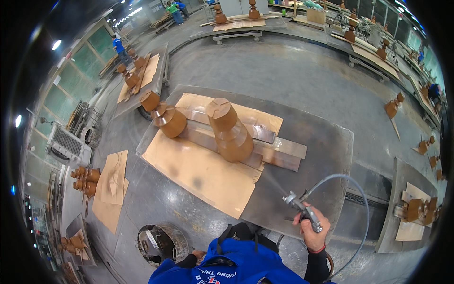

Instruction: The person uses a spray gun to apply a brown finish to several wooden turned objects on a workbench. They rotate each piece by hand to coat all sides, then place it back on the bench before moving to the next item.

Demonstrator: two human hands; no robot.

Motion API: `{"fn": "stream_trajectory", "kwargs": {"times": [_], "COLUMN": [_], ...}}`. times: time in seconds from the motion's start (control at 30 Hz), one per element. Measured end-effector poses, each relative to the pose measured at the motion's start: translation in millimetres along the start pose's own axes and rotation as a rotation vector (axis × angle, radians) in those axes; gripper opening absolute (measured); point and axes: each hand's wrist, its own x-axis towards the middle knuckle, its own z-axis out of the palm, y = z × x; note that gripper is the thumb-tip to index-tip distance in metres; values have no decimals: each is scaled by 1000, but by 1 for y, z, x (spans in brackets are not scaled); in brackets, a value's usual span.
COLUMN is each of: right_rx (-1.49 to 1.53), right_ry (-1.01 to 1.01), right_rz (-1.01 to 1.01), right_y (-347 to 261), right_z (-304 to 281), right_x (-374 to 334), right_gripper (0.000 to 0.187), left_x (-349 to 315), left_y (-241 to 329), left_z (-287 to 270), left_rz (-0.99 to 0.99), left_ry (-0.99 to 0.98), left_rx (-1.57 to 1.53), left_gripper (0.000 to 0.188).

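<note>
My right hand (313, 228) grips a metal spray gun (298, 204) with a grey hose (352, 189) looping off to the right; a faint mist leaves its nozzle toward the upper left. The gun points at a tall brown turned wooden pedestal (231, 130) standing on wooden slats (274, 151) over a brown cardboard sheet (198, 173). A second brown pedestal (168, 118) lies tilted to its left. Only a bit of my left hand (198, 255) shows near my blue jacket, low down; what it holds is hidden.
The work sits on a grey metal platform (326, 151). A round bucket (158, 244) stands at the lower left. More brown wooden pieces lie on cardboard at left (85, 180) and right (418, 210). People in blue and green stand far back (177, 12).
</note>
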Motion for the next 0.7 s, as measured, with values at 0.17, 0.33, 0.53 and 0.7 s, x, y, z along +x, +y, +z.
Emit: {"fn": "stream_trajectory", "kwargs": {"times": [0.17, 0.33, 0.53, 0.7], "right_rx": [6, -65, -62, -245], "right_ry": [51, 95, 108, 155], "right_rz": [-7, 203, 20, 197], "right_y": [-11, -8, -17, 15], "right_z": [-1, -1, 28, 86], "right_x": [39, 71, 83, 70], "right_gripper": [49, 48, 50, 40], "left_x": [2, -13, -99, -192], "left_y": [59, 175, 332, 449], "left_z": [-25, -113, -254, -385], "left_rz": [-26, 452, 1087, 1403], "left_ry": [211, 522, 951, 1213], "left_rx": [-598, -729, -406, 146], "left_gripper": [58, 62, 65, 84]}}
